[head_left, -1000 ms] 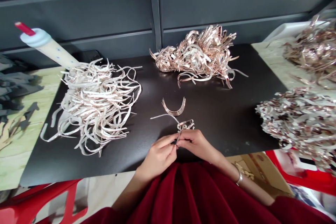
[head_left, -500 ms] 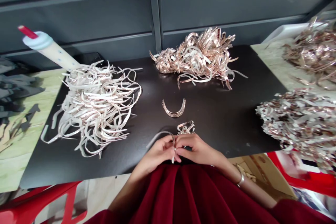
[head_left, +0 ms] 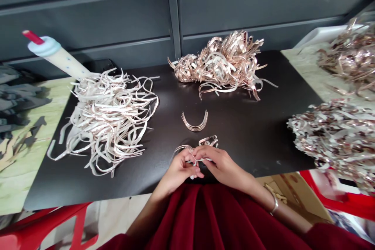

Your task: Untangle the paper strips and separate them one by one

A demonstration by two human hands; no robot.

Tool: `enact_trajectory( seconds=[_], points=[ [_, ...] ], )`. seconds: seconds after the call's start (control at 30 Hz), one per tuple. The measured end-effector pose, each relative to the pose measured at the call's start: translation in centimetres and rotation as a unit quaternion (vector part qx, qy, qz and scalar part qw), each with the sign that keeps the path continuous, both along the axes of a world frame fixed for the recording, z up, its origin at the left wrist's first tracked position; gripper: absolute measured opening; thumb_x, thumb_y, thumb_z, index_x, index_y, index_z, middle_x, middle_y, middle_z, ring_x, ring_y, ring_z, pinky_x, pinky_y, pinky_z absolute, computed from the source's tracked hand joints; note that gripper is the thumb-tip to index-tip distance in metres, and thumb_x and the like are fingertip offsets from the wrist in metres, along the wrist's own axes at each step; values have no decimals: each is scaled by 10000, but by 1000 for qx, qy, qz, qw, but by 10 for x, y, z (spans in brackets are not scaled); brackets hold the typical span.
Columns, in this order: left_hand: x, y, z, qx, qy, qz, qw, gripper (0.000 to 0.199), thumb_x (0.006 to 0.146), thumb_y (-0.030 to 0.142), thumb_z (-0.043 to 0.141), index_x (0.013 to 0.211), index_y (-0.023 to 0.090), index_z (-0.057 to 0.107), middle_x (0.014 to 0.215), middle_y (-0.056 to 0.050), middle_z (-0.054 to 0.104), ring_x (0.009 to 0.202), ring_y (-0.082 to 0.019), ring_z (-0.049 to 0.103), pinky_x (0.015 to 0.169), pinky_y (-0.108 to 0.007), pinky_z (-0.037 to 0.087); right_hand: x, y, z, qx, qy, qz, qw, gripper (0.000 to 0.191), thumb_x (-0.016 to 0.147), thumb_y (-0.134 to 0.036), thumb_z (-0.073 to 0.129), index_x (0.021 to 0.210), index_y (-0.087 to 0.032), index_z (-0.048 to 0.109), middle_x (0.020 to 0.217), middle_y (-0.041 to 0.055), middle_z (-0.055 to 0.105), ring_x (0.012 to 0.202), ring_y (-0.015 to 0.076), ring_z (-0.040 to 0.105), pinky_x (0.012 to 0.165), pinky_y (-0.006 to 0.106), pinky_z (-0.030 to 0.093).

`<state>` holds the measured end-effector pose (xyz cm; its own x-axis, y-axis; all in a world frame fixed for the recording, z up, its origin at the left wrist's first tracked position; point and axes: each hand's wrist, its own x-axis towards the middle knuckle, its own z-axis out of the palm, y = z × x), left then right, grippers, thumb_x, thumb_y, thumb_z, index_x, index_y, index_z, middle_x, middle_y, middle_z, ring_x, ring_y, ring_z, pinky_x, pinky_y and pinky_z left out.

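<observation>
Close to my body, at the front edge of the black board (head_left: 246,125), both hands are closed on one thin strip (head_left: 182,147), pale on one side and shiny copper on the other. My left hand (head_left: 180,170) pinches it, with its free end curving out over the board on the left. My right hand (head_left: 218,164) has its fingertips on a crossing or looped part of the strip; the exact fold is too small to make out. Just beyond my right hand lies a small heap of looped strips (head_left: 208,140). Farther out, several curved copper strips (head_left: 195,125) sit nested in a U shape.
A big pile of pale strips (head_left: 111,117) covers the board's left. A copper strip pile (head_left: 222,62) lies at the back. Heaps of folded strips (head_left: 336,136) stand on the right. A tumbler with a red straw (head_left: 63,58) leans back left, before a dark panel wall (head_left: 123,19).
My right hand has turned and shifted slightly right, its fingers drawing part of the strip sideways. The strip's free end at the left has swung closer to my left hand.
</observation>
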<state>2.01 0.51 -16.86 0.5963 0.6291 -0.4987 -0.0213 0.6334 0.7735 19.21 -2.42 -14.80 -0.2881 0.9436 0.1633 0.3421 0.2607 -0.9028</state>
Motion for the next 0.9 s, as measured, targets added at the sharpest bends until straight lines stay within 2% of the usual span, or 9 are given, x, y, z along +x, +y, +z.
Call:
enact_trajectory(
  seconds=[0.17, 0.23, 0.33, 0.4, 0.47, 0.6, 0.73, 0.83, 0.9],
  points=[
    [-8, 4, -2, -33, -52, -51, 997, 366, 656, 221, 775, 911, 161, 519, 766, 16, 622, 589, -134, 672, 519, -178, 445, 11, -1, 1, -87, 12, 35, 996, 307, 850, -22, 427, 1068, -199, 549, 1018, 45, 659, 930, 143, 644, 818, 269, 519],
    [-6, 6, -3, -30, -69, -24, 997, 437, 652, 193, 780, 1003, 177, 520, 840, -2, 639, 652, -137, 672, 595, -208, 484, 10, -2, -1, -70, 0, 38, 997, 333, 844, -38, 452, 1116, -211, 534, 1091, 55, 641, 1023, 165, 618, 876, 299, 505],
    [2, 8, -3, -3, -68, 56, 996, 400, 633, 162, 789, 962, 158, 561, 898, -21, 635, 728, -127, 645, 667, -227, 513, 5, -3, -4, -23, -24, 22, 999, 362, 848, -76, 490, 1174, -229, 524, 1194, 62, 604, 1157, 194, 544, 980, 354, 450],
    [6, 9, -4, 8, -63, 93, 994, 373, 620, 164, 793, 923, 151, 575, 846, -9, 624, 696, -114, 618, 630, -220, 518, 4, -3, -5, -15, -29, 14, 999, 402, 858, -84, 481, 1228, -239, 499, 1232, 62, 588, 1173, 191, 534, 993, 359, 444],
    [7, 10, -4, 17, -62, 95, 993, 369, 620, 185, 792, 923, 154, 583, 784, 5, 609, 645, -107, 597, 584, -219, 515, 5, -4, -7, -22, -28, 10, 999, 432, 865, -72, 453, 1258, -248, 486, 1246, 59, 583, 1158, 183, 547, 980, 351, 459],
    [-1, 12, -3, 38, -38, 14, 998, 256, 645, 268, 774, 737, 116, 590, 779, -21, 615, 588, -108, 610, 589, -228, 494, 13, -4, -10, -53, 5, 17, 998, 386, 885, -80, 422, 1217, -241, 534, 1215, 52, 607, 1124, 169, 581, 971, 329, 473],
    [-13, 12, -4, 48, -33, -72, 996, 261, 721, 338, 712, 709, 105, 595, 682, -32, 622, 550, -116, 604, 541, -210, 443, 25, 0, -10, -120, 92, 83, 985, 336, 924, -131, 406, 1234, -228, 491, 1172, 55, 643, 1117, 157, 595, 965, 327, 476],
    [-19, 12, -8, 41, -84, -115, 989, 248, 735, 321, 707, 797, 110, 592, 660, -34, 633, 591, -122, 610, 578, -212, 447, 30, 2, -7, -145, 128, 138, 971, 328, 930, -150, 416, 1251, -206, 461, 1165, 75, 647, 1115, 160, 594, 969, 349, 465],
    [-19, 11, -10, 27, -104, -108, 988, 329, 726, 281, 722, 970, 139, 554, 712, -18, 642, 650, -140, 644, 626, -229, 470, 29, 3, -5, -130, 105, 144, 975, 339, 915, -143, 443, 1247, -202, 480, 1193, 80, 623, 1112, 163, 587, 967, 347, 459]
  ],
)
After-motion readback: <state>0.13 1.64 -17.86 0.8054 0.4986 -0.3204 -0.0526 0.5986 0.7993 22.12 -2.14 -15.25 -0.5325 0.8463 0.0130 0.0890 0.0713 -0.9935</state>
